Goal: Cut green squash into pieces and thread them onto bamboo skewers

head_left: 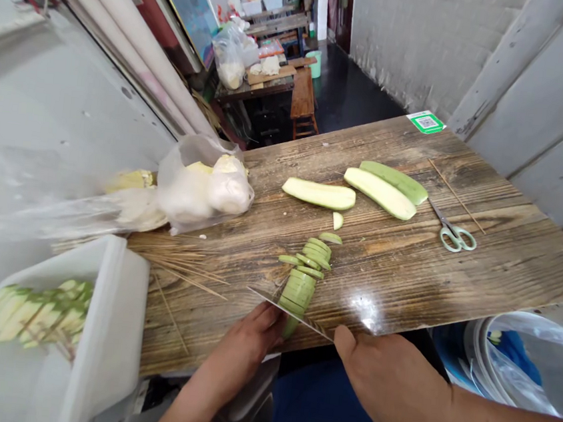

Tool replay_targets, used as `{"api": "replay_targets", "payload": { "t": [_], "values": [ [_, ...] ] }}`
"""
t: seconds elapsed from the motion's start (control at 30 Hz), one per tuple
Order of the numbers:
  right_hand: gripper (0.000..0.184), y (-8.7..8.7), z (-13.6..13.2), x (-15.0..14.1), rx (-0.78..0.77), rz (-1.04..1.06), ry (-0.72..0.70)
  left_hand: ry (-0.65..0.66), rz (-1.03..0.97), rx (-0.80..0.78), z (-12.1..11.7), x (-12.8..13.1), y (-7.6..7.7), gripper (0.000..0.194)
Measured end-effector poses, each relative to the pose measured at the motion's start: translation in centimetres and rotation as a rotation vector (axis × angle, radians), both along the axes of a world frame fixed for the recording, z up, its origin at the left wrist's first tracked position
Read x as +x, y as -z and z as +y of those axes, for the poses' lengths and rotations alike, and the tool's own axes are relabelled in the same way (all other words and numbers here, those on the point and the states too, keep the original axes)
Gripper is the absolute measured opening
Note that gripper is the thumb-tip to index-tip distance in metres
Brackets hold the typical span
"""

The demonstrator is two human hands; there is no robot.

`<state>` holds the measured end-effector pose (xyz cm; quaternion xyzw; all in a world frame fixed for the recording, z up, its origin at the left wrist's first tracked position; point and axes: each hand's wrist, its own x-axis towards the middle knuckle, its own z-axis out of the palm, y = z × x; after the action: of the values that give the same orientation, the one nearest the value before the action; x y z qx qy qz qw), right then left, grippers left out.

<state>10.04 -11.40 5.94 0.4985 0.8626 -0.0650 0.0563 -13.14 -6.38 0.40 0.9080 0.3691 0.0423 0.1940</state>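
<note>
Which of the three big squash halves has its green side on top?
The back right half, with its end by the scissors, shows green on top. The left half and middle half show pale sides.

the green zucchini [297,293] lies at the lower centre of the frame, pale green skin upward, its length running up and slightly right. its near end is an uncut stub, partly hidden; farther up, thin cuts stand packed together in order. beyond them, loose slices [316,248] lean and overlap in an uneven row toward the centre of the frame. the knife [307,324] crosses the zucchini near the stub, its thin blade seen almost edge-on, tip pointing left, handle end hidden at lower right.
</note>
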Motion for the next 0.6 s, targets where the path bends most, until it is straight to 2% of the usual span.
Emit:
{"api": "replay_targets", "payload": {
  "t": [0.3, 0.43, 0.6],
  "values": [
    [0.011, 0.1, 0.2, -0.1, -0.078, -0.006, 0.026, 0.001, 0.004, 0.020, -0.1, -0.3, 0.6, 0.046],
    [0.012, 0.9, 0.5, -0.2, -0.098, -0.009, 0.046, 0.029, -0.009, 0.038, -0.1, -0.4, 0.8, 0.048],
    [0.015, 2.3, 0.5, -0.7, -0.123, -0.046, 0.070, 0.060, 0.018, 0.054, 0.0, -0.3, 0.1, 0.050]
  ]
}}
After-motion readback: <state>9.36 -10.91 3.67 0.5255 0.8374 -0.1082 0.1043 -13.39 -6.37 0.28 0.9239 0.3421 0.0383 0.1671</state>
